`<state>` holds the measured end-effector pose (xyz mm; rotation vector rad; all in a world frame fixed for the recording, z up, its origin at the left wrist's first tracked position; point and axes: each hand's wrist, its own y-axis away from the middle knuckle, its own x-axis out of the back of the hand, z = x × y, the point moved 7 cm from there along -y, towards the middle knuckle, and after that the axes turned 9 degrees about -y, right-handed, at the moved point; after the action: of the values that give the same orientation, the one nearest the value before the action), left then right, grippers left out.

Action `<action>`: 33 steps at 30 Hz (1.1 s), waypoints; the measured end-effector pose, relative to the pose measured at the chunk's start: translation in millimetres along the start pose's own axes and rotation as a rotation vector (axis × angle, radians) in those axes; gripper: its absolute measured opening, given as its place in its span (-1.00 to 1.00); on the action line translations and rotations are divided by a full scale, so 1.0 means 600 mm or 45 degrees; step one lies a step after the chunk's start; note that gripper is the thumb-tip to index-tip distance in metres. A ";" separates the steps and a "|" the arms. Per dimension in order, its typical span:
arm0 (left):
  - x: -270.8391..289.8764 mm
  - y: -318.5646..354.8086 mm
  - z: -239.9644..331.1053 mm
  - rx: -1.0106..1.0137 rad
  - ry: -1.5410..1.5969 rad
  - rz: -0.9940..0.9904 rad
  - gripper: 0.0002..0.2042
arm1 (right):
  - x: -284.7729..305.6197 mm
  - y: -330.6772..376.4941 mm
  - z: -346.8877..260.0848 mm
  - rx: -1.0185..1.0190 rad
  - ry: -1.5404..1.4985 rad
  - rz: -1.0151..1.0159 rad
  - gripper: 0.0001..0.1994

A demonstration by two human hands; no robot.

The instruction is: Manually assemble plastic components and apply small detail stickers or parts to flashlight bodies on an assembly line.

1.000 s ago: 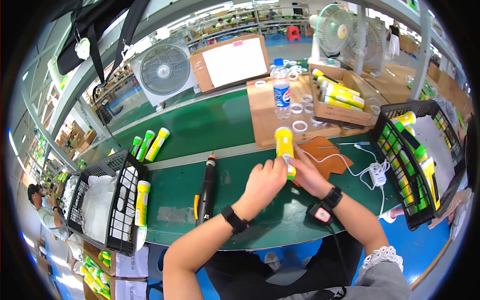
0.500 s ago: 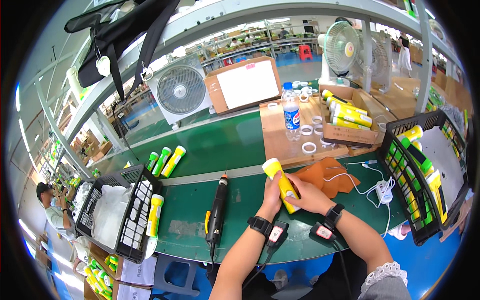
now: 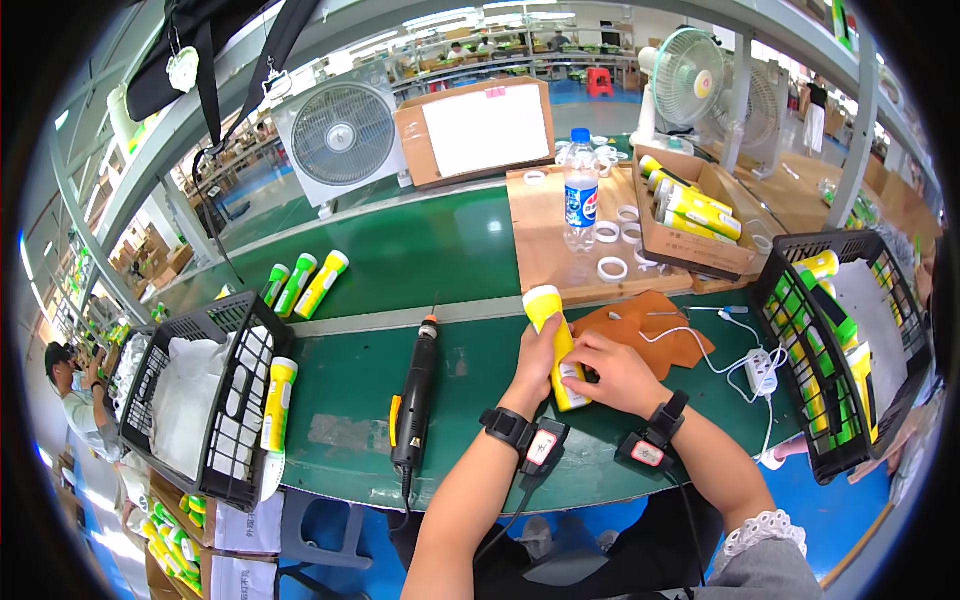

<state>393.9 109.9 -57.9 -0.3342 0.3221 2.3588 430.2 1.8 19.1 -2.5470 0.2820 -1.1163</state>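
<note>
A yellow flashlight (image 3: 546,308) with a white label lies tilted on the green table, head pointing away from me. My left hand (image 3: 532,365) wraps around its body from the left. My right hand (image 3: 612,371) presses its fingers on the label near the tail end. Both wrists wear black bands with small devices and cables. A brown leather mat (image 3: 660,327) lies just right of the flashlight.
A black electric screwdriver (image 3: 415,392) lies left of my hands. A black basket (image 3: 195,400) with a yellow flashlight on its rim stands far left; another basket (image 3: 835,350) of flashlights at right. Cardboard board with bottle (image 3: 580,195), tape rings, a box of flashlights behind. White power strip (image 3: 762,370).
The view shifted and the hands sit lower in the picture. The flashlight stays gripped in both hands, now laid flatter, with my right fingers on its label.
</note>
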 end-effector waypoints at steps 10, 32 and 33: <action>-0.018 0.000 0.009 -0.186 -0.034 -0.008 -0.63 | 0.004 -0.007 0.030 -0.112 -0.585 0.004 -0.89; -0.021 0.037 0.090 -0.789 -0.099 -0.103 -0.63 | 0.017 -0.005 0.031 0.053 -0.487 -0.331 -0.60; -0.027 0.038 0.087 -0.769 -0.073 -0.147 -0.61 | 0.013 -0.009 0.041 0.028 -0.730 -0.260 -0.55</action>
<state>382.0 100.2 -0.9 -0.5467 -0.4391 2.2993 454.1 10.2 11.0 -2.7826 -0.1380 -0.4004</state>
